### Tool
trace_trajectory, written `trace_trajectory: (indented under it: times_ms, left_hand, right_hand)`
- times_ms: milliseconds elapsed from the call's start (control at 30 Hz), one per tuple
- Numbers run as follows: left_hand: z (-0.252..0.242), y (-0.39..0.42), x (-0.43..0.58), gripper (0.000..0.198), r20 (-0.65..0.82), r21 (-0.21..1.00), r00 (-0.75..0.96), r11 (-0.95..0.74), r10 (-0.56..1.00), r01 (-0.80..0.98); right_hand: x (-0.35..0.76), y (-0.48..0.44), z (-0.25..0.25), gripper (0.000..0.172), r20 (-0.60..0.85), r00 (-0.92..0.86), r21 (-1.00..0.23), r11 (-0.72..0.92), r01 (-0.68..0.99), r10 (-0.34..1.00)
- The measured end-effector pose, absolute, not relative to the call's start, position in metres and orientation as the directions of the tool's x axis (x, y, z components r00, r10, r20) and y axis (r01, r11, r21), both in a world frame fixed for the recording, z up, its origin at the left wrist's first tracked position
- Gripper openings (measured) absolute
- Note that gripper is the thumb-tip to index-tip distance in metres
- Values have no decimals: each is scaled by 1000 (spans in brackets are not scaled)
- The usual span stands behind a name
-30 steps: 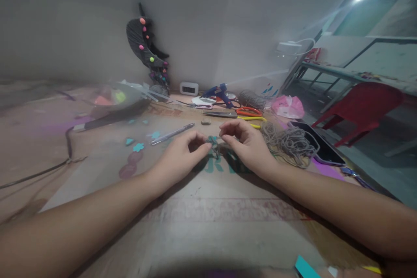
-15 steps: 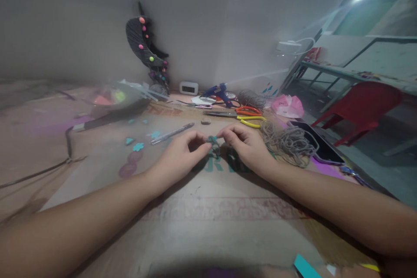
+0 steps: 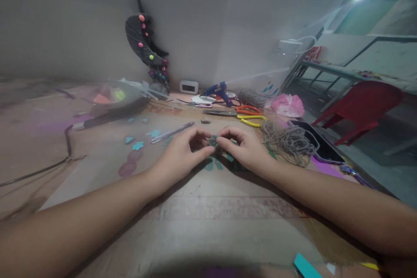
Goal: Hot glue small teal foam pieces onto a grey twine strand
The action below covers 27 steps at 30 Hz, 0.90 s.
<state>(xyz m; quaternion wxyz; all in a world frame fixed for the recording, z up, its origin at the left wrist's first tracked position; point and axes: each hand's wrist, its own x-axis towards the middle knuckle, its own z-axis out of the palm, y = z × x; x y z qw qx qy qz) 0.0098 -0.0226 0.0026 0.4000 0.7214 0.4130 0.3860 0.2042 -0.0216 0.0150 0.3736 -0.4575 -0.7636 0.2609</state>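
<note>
Close together over the middle of the table, my left hand (image 3: 182, 152) and my right hand (image 3: 246, 148) pinch a small teal piece (image 3: 213, 140) between their fingertips. Greyish strands, apparently cord, show on or around it, but the fingers cover most of it and its shape is unclear. Beside my right wrist lies a loose tangle of grey cord (image 3: 289, 142). Left of my left hand are a clear pen (image 3: 172, 132), a teal flower cutout (image 3: 138, 145) and a few smaller teal cutouts (image 3: 129, 140).
Beyond my hands lie orange-handled scissors (image 3: 224, 113), a yellow-handled tool (image 3: 252, 120), a blue glue gun (image 3: 219, 91) and a small white clock (image 3: 189, 87). A phone (image 3: 321, 143) rests at the right edge. A decorated grey crescent (image 3: 137, 37) stands against the wall.
My fingertips have come closer together and now cover more of the teal piece. My right thumb has moved inward and left. The surrounding things stay in place.
</note>
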Motion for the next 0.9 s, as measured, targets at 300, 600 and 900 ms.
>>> trace_trajectory:
  times_ms: [300, 600, 900]
  left_hand:
    - [5, -23, 9, 22, 229, 879, 350, -347, 908, 327]
    - [6, -22, 8, 26, 229, 867, 359, -357, 905, 348]
    - [2, -21, 8, 30, 220, 910, 323, -313, 921, 272]
  right_hand:
    - [203, -24, 17, 13, 324, -321, -734, 451, 508, 890]
    - [203, -22, 17, 16, 319, -320, -757, 443, 480, 892]
    - [205, -19, 12, 20, 342, -281, -812, 432, 392, 897]
